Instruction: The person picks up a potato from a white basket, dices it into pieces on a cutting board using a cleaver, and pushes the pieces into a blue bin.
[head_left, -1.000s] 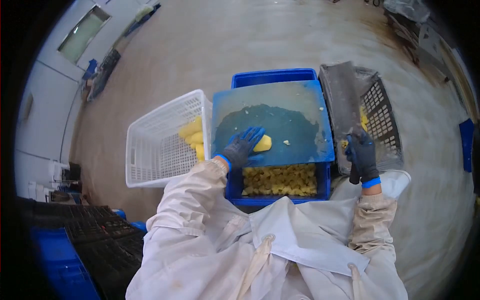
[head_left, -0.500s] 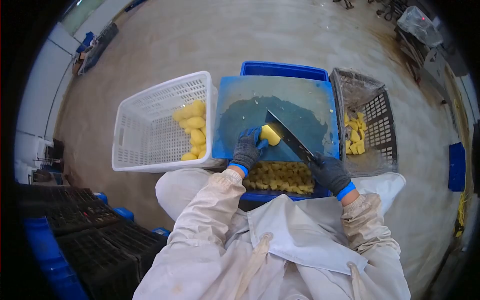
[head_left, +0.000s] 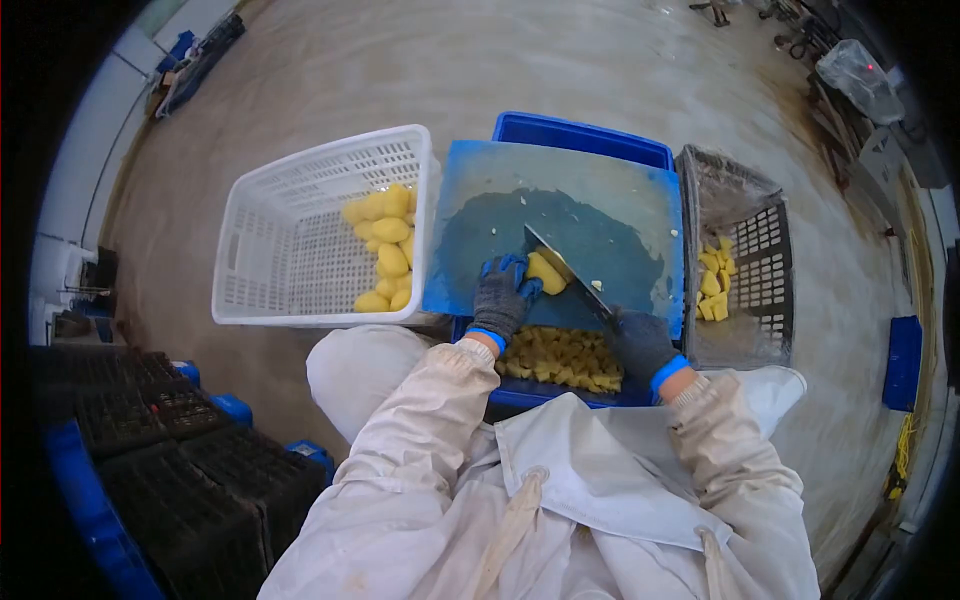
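Note:
My left hand [head_left: 501, 294], in a grey and blue glove, presses a peeled yellow potato [head_left: 545, 272] against the blue cutting board [head_left: 600, 190]. The gloved right hand [head_left: 640, 342] grips a cleaver [head_left: 562, 265] whose blade lies across the potato. The board rests over a blue crate [head_left: 580, 135]. Cut yellow chunks [head_left: 560, 358] fill the crate's open front part, just below the board.
A white basket [head_left: 290, 240] at the left holds several whole peeled potatoes [head_left: 385, 250]. A dark basket [head_left: 745, 260] at the right holds some yellow pieces. Black and blue crates [head_left: 170, 450] are stacked at lower left. Wet concrete floor [head_left: 480, 60] lies beyond.
One second ago the right hand was at the dark basket with the cleaver raised. It swung left and brought the blade down on the potato held by my left hand.

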